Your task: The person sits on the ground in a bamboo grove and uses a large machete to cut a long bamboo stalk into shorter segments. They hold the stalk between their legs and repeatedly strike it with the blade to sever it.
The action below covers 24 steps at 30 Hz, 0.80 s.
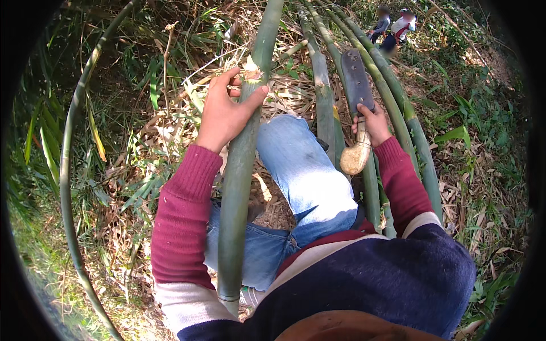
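Observation:
A thick green bamboo pole (239, 187) slants up in front of me, passing over my lap. My left hand (227, 113) grips it from the left side, thumb across its front and fingers bent near a node. At that node is a pale, freshly cut patch (251, 71) with frayed edges. In my right hand (375, 126) is a machete, held where its pale wooden handle (357, 152) meets the broad dark blade (356, 79). The blade points up and away, apart from the pole in my left hand.
Several more bamboo poles (418, 136) lie to the right, running away from me. A thin curved bamboo stem (68, 131) arches at the left. Dry leaves and green undergrowth cover the ground. Two people (392, 28) are far off at the upper right. My jeans-clad leg (301, 165) is bent between the poles.

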Available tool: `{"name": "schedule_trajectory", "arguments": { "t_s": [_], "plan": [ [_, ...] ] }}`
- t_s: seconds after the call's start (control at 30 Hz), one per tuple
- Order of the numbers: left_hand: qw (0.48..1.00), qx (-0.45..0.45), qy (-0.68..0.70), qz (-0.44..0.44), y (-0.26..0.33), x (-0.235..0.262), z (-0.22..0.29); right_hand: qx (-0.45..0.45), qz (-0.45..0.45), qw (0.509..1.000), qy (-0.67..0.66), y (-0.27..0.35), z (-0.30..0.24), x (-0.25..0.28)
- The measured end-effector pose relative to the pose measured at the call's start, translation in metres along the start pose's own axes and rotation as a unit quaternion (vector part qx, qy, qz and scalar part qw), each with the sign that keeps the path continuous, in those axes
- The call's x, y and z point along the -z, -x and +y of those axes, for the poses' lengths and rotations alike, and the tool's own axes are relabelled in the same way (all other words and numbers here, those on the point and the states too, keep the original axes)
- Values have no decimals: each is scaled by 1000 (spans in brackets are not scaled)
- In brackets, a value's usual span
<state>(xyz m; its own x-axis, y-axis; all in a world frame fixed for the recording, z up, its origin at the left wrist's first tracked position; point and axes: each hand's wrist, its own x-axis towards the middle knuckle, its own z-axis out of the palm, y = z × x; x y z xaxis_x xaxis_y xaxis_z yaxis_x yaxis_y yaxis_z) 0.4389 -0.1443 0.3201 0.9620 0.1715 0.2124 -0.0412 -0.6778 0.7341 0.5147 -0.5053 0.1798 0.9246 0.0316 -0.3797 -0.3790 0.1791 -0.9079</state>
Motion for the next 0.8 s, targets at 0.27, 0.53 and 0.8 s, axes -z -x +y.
{"name": "schedule_trajectory", "arguments": {
  "t_s": [0.27, 0.53, 0.8],
  "plan": [
    [995, -25, -40, 85, -30, -19, -5, -163, 7, 987, 14, 3, 142, 31],
    [996, 5, 18, 88, -40, -28, -6, -163, -15, 986, 19, -4, 161, 12],
    [991, 16, 89, 102, -52, -29, -12, -166, -36, 977, 128, 2, 219, 1]
  ]
}}
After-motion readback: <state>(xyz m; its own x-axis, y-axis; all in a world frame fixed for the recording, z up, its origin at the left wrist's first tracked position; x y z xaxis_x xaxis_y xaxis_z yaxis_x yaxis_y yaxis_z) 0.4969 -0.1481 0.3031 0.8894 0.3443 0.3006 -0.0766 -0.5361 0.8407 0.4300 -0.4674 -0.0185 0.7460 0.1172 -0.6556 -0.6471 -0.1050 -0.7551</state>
